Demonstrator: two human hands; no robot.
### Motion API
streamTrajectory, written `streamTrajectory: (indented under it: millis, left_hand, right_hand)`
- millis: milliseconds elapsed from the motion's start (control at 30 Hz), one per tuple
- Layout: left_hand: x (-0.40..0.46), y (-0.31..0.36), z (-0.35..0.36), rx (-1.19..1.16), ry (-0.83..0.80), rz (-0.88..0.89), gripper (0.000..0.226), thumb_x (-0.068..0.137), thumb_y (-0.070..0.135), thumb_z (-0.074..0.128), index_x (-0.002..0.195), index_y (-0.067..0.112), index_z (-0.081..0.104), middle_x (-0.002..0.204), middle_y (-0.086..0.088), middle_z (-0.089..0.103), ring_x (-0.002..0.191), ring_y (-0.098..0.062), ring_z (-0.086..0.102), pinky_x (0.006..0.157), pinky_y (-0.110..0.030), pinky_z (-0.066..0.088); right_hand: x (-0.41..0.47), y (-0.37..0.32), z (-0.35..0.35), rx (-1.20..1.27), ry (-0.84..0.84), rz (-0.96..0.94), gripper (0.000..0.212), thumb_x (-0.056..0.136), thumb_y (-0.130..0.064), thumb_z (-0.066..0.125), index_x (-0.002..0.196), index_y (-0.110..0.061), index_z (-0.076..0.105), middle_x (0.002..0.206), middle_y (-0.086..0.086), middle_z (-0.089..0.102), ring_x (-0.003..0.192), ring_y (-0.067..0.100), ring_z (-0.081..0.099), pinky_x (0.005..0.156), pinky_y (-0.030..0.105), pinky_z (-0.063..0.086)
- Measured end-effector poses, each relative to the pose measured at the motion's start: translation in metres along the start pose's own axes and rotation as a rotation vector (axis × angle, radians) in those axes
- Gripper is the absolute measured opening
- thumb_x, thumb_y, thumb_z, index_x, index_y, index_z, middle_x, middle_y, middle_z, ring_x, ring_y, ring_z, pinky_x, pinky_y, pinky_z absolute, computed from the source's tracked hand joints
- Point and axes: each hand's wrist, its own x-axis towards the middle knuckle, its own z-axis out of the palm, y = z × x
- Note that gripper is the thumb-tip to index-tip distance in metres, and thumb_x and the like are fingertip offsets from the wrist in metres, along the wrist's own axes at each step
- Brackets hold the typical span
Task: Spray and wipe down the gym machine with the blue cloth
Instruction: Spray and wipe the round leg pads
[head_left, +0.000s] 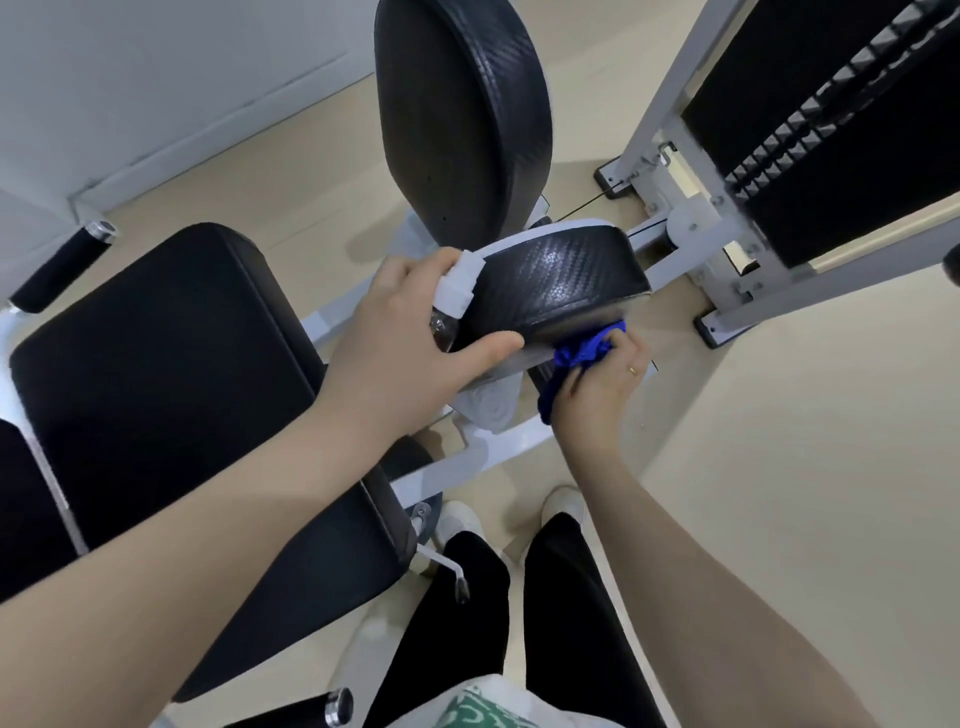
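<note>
The gym machine has a white frame (498, 447) and black textured pads. My left hand (400, 332) grips a spray bottle (457, 286) with a white nozzle, and its thumb rests on the near edge of the lower pad (556, 291). My right hand (602, 379) is shut on the bunched blue cloth (582, 353), pressed against the underside edge of that same pad. A second, upright pad (457, 119) stands behind it. Most of the bottle's body is hidden by my left hand.
The black seat (171, 374) fills the left, with a black handle grip (62, 265) at the far left and another handle (311, 712) at the bottom. The weight stack (810, 135) in its white frame stands at the upper right. My legs and white shoes (563, 504) stand on the beige floor.
</note>
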Motion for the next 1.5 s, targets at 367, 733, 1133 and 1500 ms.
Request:
streamTrajectory:
  millis: [367,733,1133,1500]
  left_hand:
    - [-0.011,-0.006,0.003,-0.206,0.091,-0.082,0.034,0.080,0.035,0.069,0.110,0.027,0.055,0.102,-0.004,0.055,0.066,-0.013,0.056,0.060,-0.014,0.049]
    - [0.000,0.002,0.004,-0.239,0.052,-0.137,0.027,0.084,0.026,0.065,0.109,0.028,0.055,0.074,0.009,0.054,0.044,-0.001,0.055,0.048,-0.016,0.048]
    - [-0.008,-0.003,0.005,-0.249,0.092,-0.150,0.032,0.085,0.030,0.063,0.113,0.016,0.058,0.071,0.005,0.059,0.044,-0.006,0.056,0.064,-0.030,0.054]
    - [0.016,-0.012,-0.008,-0.004,-0.136,0.047,0.052,0.089,0.041,0.052,0.139,0.034,0.039,0.137,0.016,0.047,0.061,-0.003,0.057,0.069,-0.014,0.046]
  right_hand:
    - [0.004,-0.004,-0.013,-0.246,0.131,-1.145,0.031,0.075,0.009,0.048,0.090,-0.019,0.047,0.101,0.006,0.035,0.086,0.025,0.038,0.074,0.037,0.039]
    - [0.016,-0.017,-0.011,-0.473,-0.155,-1.789,0.007,0.087,-0.014,0.057,0.085,-0.020,0.061,0.109,0.006,0.045,0.089,0.026,0.045,0.081,0.033,0.038]
    - [0.022,-0.040,-0.011,-0.790,-0.388,-2.092,0.030,0.093,-0.010,0.040,0.084,-0.018,0.068,0.103,0.000,0.066,0.099,0.027,0.049,0.094,0.035,0.034]
    - [0.031,-0.032,-0.020,-1.322,-0.505,-2.113,0.013,0.071,-0.031,0.068,0.075,-0.022,0.076,0.102,-0.002,0.067,0.103,0.025,0.058,0.102,0.039,0.030]
